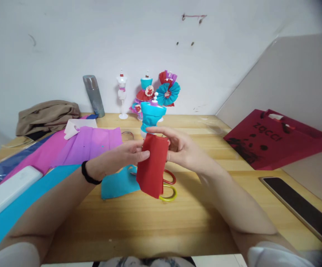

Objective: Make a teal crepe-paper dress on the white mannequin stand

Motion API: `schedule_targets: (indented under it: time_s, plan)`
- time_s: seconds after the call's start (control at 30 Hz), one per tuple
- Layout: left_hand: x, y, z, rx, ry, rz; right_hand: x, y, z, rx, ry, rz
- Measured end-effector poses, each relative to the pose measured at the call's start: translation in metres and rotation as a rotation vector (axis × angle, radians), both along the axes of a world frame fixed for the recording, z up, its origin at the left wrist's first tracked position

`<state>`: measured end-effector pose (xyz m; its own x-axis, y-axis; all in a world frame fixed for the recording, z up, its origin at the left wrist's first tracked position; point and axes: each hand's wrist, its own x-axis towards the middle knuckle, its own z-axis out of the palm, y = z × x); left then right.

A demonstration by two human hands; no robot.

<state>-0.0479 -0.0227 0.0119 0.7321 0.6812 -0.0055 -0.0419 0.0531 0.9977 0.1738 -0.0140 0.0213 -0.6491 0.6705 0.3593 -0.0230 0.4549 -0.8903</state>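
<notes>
A folded piece of red crepe paper (153, 167) is held up over the table in front of me. My left hand (131, 154) pinches its left side, thumb on the near face and fingers behind. At the upper right edge, my right hand (181, 148) curls round the paper with its index finger reaching over the top. Just behind stands a small dress form wrapped in turquoise crepe paper (153, 115); the red paper and my fingers hide its lower part. Beneath lie scissors with red and yellow handles (169, 193) and a turquoise paper piece (119, 184).
Pink-purple crepe paper (85, 146), a turquoise strip (38, 207) and a white bar-shaped object (13, 191) lie left. Small dress forms (122, 92) and a bottle (94, 96) stand by the wall. A red bag (277, 141) and a phone (294, 207) are right.
</notes>
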Motion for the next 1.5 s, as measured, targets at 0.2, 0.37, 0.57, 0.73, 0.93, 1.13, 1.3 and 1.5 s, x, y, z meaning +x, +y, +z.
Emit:
schedule_targets:
  time_s: [0.2,0.37,0.57,0.73,0.93,1.13,1.3,1.5]
  plan:
    - [0.011,-0.017,-0.002,-0.116,-0.051,0.071,-0.008,-0.009,-0.001,0.038,-0.019,-0.064]
    - [0.013,-0.026,0.011,-0.234,-0.17,0.097,-0.007,-0.013,0.0,0.112,-0.053,-0.192]
    - [0.021,-0.032,0.013,-0.291,-0.285,0.082,-0.013,-0.016,0.0,0.12,-0.059,-0.181]
    - [0.02,-0.02,0.002,-0.382,-0.311,0.199,0.002,-0.006,0.004,0.146,-0.068,-0.161]
    - [0.018,-0.017,0.006,-0.328,-0.343,0.305,0.016,0.002,0.016,-0.002,-0.086,-0.119]
    - [0.021,-0.018,0.006,-0.273,-0.32,0.385,0.008,0.003,0.018,-0.276,-0.049,-0.144]
    - [0.02,-0.015,0.005,-0.251,-0.261,0.411,0.004,0.011,0.008,-0.343,-0.044,-0.228]
    - [0.018,-0.005,0.004,-0.175,-0.235,0.538,0.003,0.016,0.005,-0.276,-0.04,-0.26]
